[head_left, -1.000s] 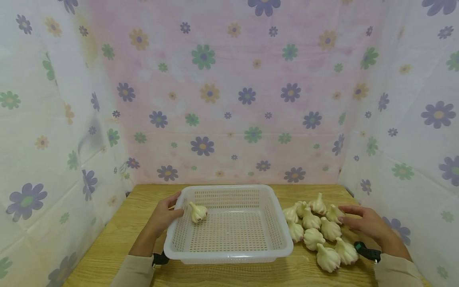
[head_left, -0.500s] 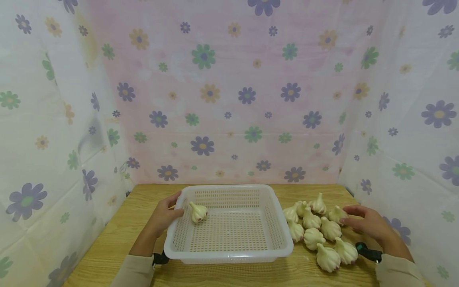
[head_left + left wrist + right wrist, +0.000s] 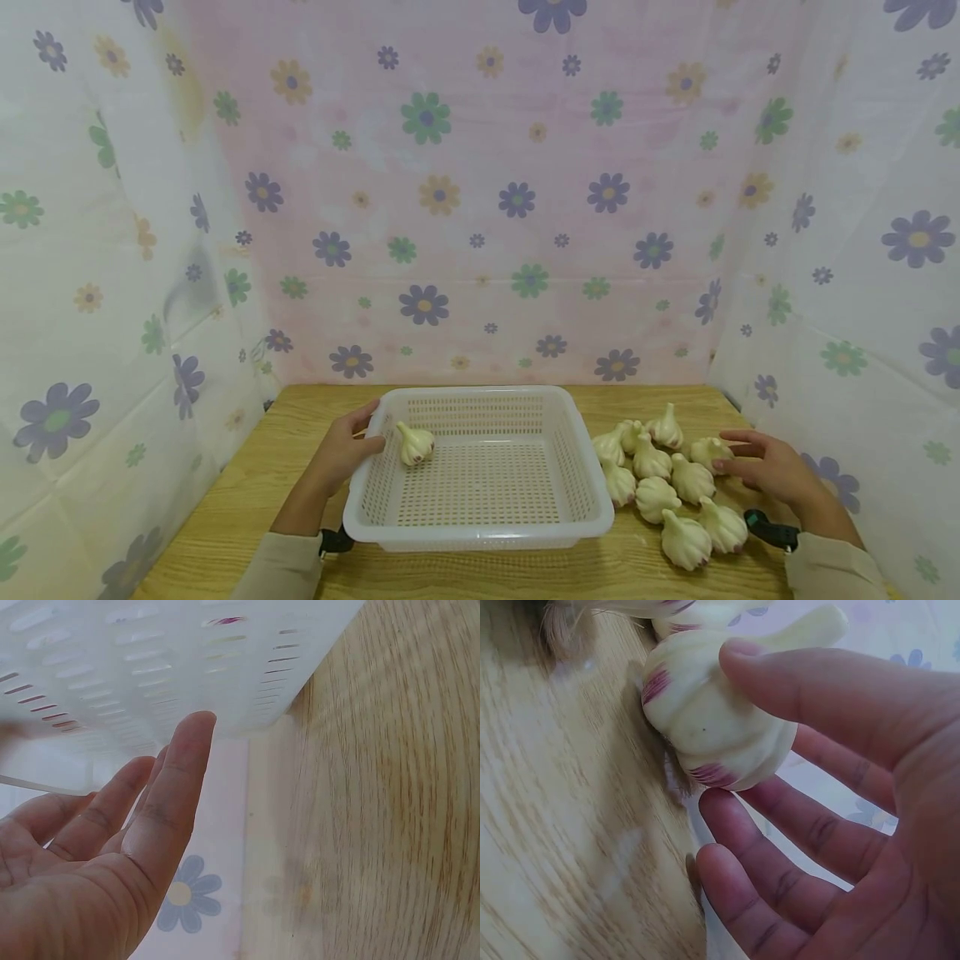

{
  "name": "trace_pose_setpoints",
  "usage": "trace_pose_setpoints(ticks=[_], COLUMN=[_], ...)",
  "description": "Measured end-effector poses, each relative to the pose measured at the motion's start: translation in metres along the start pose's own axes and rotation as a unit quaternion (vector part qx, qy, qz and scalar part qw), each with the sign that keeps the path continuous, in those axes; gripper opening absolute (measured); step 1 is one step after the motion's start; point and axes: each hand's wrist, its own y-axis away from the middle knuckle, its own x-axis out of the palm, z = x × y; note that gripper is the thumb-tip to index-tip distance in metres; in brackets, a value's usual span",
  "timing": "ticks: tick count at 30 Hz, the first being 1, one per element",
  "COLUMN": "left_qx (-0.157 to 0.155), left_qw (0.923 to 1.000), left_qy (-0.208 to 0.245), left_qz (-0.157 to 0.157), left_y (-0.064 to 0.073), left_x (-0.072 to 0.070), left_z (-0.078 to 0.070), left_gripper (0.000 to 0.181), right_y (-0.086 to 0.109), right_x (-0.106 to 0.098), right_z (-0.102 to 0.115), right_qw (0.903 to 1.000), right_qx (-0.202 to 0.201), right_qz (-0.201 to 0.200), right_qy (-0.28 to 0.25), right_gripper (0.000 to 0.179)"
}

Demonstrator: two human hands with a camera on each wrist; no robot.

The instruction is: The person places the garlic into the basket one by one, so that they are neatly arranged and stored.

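A white slatted plastic basket [image 3: 480, 533] stands mid-table in the head view, one garlic bulb [image 3: 415, 446] lying in its left back corner. On its left rim is my left hand [image 3: 340, 457], thumb over the edge and fingers along the outer wall; the left wrist view shows those fingers [image 3: 169, 795] under the slatted side. My right hand [image 3: 776, 477] pinches a garlic bulb [image 3: 705, 724] at the right edge of a heap. The thumb presses on its upper side and fingers lie behind it; the purple-streaked bulb is close over the wood in the right wrist view.
Several more garlic bulbs [image 3: 652, 457] are heaped against the basket's right side, two of them [image 3: 686, 537] nearer the front. The wooden table [image 3: 247, 492] is enclosed by flower-printed cloth [image 3: 480, 167] at the back and both sides.
The garlic bulb at my right fingers has shifted a little to the right, away from the heap, along with the hand. My left hand and the basket stay in place.
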Motion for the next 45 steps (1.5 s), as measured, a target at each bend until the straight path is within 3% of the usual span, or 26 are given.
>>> trace_pose_setpoints(ticks=[9,19,24,34,45], left_qx=[-0.001,0.002,0.004,0.005,-0.004], left_qw=[1.0,1.0,0.9999,0.9993,0.9994], left_qy=[-0.003,-0.008,-0.009,-0.035,-0.031], left_qz=[0.0,-0.005,-0.003,-0.014,-0.016], left_y=[-0.001,0.001,0.0,-0.002,-0.001], left_x=[0.0,-0.002,-0.001,0.0,0.0], left_z=[0.0,0.0,0.001,0.003,0.0], left_gripper=[0.081,0.08,0.081,0.08,0.08], right_y=[0.0,0.001,0.005,0.01,0.019], right_x=[-0.001,-0.003,-0.004,-0.007,-0.01], right_z=[0.001,0.014,0.026,0.05,0.086], right_qw=[0.9997,0.9977,0.9947,0.9925,0.9868], right_qx=[0.001,-0.044,-0.059,-0.073,-0.102], right_qz=[-0.011,-0.038,-0.062,-0.067,-0.088], right_qy=[0.023,0.036,0.056,0.072,0.091], right_gripper=[0.078,0.072,0.071,0.072,0.072])
